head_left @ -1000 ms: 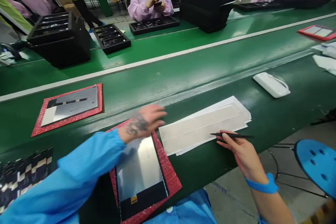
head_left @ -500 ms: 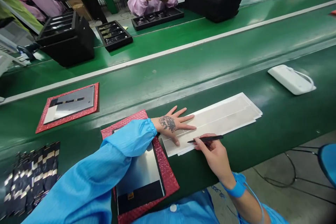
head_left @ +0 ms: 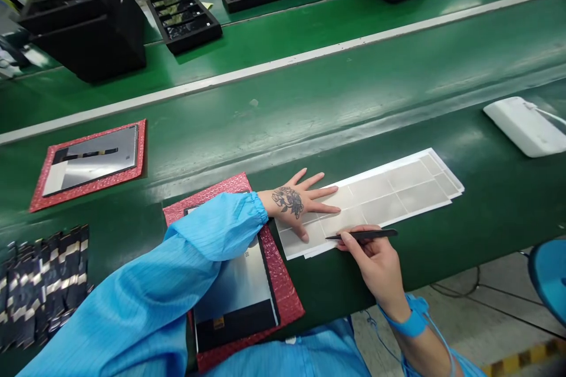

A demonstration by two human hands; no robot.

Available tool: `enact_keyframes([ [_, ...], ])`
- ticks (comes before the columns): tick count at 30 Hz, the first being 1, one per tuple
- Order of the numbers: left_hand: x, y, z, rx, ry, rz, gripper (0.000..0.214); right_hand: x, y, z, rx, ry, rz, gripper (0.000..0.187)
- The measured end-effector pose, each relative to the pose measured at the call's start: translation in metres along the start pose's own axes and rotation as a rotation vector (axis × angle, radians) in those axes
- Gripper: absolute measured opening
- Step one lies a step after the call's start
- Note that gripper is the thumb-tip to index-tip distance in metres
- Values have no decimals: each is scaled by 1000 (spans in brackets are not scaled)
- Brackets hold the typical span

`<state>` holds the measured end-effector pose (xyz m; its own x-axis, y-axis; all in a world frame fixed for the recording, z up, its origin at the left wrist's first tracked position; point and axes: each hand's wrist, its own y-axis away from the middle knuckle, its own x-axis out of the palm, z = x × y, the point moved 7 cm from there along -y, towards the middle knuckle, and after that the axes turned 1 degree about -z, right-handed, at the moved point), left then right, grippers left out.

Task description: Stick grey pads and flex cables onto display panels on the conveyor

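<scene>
While our left hand (head_left: 297,207) lies flat, fingers spread, on the sticker sheet (head_left: 389,191), our right hand (head_left: 375,259) pinches tweezers (head_left: 362,235) at its near edge; the stickers look thin, floppy, best lifted by a corner.

You have one view only, from the camera on your head, looking forward and down across the green counter (head_left: 398,88). It sits close over your work: your left hand (head_left: 300,203) and right hand (head_left: 375,259) fill the lower centre of the frame, your sleeve the lower left. The far side of the counter, with black trays (head_left: 183,17), runs along the top edge. The floor shows at lower right.
</scene>
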<state>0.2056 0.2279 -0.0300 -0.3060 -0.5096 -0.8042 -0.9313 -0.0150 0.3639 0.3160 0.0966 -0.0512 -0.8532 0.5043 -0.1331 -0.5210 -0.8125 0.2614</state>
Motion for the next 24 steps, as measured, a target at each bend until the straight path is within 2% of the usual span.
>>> enact_keyframes([
  [14, 1, -1, 2, 2, 21, -18, 97, 6, -7, 5, 45, -36, 59, 50],
  [15, 1, -1, 2, -2, 23, -24, 90, 6, -8, 5, 39, -31, 60, 51],
  [17, -1, -1, 3, -14, 35, -55, 65, 6, -9, 7, 13, -22, 56, 50],
  [19, -3, -2, 4, -31, 38, -101, 45, 5, -7, 12, -67, 4, 35, 44],
  [22, -3, -3, 5, -35, 2, -151, 45, 7, 14, 33, -325, 109, 27, 20],
  [24, -3, -2, 4, -36, -23, -178, 46, 14, 42, 52, -514, 147, 123, 7],
])
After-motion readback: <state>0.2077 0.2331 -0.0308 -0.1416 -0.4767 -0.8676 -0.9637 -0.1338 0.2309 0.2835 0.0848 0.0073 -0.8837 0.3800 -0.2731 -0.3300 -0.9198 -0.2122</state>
